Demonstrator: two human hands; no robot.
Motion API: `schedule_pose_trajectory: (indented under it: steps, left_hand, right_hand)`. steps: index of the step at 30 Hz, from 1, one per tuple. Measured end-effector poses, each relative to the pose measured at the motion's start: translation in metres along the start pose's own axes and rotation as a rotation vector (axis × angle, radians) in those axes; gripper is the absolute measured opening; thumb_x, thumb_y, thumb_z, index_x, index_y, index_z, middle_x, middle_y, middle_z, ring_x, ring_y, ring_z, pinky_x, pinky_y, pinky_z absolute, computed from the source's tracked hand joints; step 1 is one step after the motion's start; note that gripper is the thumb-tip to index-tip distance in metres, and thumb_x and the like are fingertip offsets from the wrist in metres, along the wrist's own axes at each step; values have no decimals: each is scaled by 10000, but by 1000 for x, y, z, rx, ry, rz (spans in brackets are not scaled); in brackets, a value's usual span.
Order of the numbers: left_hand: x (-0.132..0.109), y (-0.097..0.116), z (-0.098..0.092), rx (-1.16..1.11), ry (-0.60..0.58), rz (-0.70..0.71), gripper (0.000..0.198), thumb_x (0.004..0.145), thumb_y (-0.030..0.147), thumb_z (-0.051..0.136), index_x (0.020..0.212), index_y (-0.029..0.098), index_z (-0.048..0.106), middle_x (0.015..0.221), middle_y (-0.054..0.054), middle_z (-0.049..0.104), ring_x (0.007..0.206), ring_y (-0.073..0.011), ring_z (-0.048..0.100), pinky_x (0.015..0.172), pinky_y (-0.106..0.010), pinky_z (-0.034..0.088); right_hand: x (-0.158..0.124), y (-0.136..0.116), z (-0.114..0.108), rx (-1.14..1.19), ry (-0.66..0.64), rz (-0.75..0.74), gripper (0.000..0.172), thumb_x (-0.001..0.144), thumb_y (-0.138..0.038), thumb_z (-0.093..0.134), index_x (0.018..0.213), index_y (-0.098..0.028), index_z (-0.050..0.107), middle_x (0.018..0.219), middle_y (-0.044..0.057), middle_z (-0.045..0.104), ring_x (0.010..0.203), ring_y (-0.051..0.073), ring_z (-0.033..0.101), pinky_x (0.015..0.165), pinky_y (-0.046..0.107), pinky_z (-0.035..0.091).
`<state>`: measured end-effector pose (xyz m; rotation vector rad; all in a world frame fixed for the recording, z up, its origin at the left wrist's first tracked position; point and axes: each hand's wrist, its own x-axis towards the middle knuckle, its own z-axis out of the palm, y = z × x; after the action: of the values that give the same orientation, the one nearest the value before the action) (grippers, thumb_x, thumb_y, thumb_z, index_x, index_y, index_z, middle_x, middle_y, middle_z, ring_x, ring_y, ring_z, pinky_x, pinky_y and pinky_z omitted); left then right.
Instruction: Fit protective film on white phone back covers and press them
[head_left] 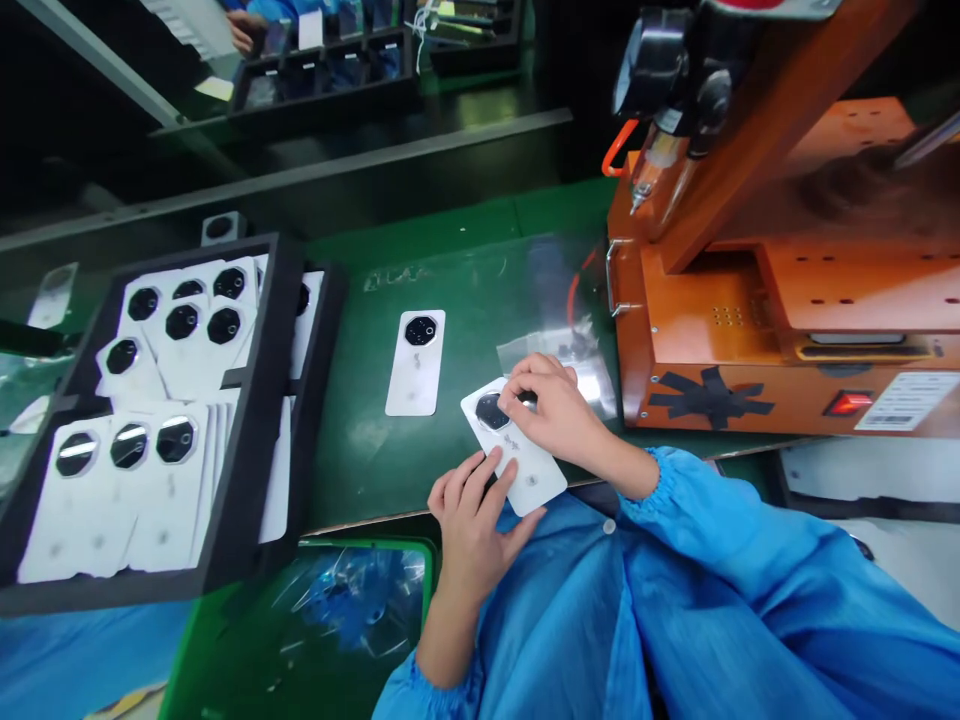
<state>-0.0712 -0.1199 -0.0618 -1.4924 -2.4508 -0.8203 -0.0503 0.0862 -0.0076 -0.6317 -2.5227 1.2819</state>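
Observation:
A white phone back cover [529, 478] with a round dark camera area lies tilted at the table's front edge, close to my body. My left hand [472, 520] holds its lower left side, fingers spread along the edge and thumb by the bottom corner. My right hand [551, 405] is over the upper right of the same cover, thumb and forefinger pinched together at the camera area. Whatever is between those fingertips is hidden. Farther left, a second white phone back cover [415, 375] lies alone on the green mat [352, 440].
On the left, a black tray [251, 400] holds several white covers. An orange machine [697, 380] with a gauge [651, 62] stands right. Clear plastic bags [596, 375] lie beside it. Below the table edge is a green bin [300, 640] with plastic scraps. Another person's hand [244, 30] shows behind.

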Motion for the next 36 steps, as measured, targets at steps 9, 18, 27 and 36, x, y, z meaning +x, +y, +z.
schedule_pose_trajectory:
  steps: [9, 18, 27, 36]
  left_hand:
    - [1, 1, 2, 20, 59, 1, 513, 816, 516, 784, 1234, 237, 680, 1281, -108, 715, 1187, -299, 627, 996, -450, 344]
    - [2, 1, 5, 24, 83, 7, 511, 801, 519, 796, 1211, 232, 691, 1250, -115, 725, 1162, -305, 640, 971, -454, 358]
    - [1, 2, 3, 26, 72, -4, 510, 795, 523, 802, 1204, 240, 689, 1250, -109, 726, 1155, -306, 645, 961, -458, 355]
    - [1, 2, 2, 43, 38, 6, 509, 801, 500, 801, 1219, 237, 677, 1261, -118, 717, 1172, -312, 632, 963, -456, 351]
  right_hand:
    - [3, 4, 14, -179, 9, -81, 148, 899, -201, 608, 779, -201, 695, 1008, 40, 636, 1002, 215, 530, 853, 378, 280]
    - [5, 10, 17, -233, 78, -104, 147, 905, -228, 605, 788, -197, 688, 981, 40, 632, 982, 217, 540, 824, 377, 284]
    - [4, 12, 18, -252, 81, -96, 137, 895, -228, 607, 784, -203, 684, 992, 45, 634, 973, 219, 530, 840, 381, 288]
    - [5, 11, 19, -273, 88, -91, 128, 873, -217, 609, 765, -196, 675, 979, 37, 644, 977, 213, 545, 830, 382, 288]
